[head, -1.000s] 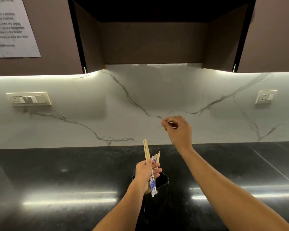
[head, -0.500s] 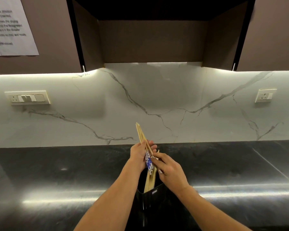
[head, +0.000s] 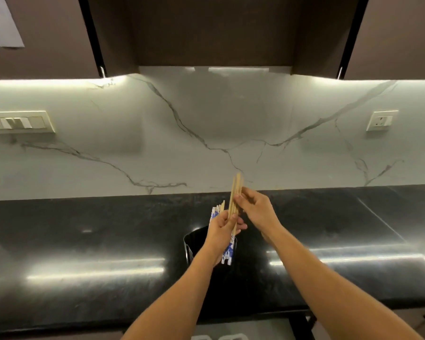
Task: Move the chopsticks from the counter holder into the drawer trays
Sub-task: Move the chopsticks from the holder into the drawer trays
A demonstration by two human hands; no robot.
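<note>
Chopsticks (head: 236, 190) upright over black holder (head: 194, 241), left hand (head: 221, 233) grip curled round them, right hand (head: 255, 209) pinching them higher up

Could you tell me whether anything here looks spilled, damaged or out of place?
Nothing looks spilled or damaged. The only unevenness is in the left hand: bare chopsticks, pinched by the right hand, stand higher than the paper-wrapped chopsticks.

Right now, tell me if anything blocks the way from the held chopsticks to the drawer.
Nothing visible does. The left hand and right hand hold the chopsticks above the black holder. What looks like the drawer is a pale strip below the counter; its inside cannot be judged.
</note>
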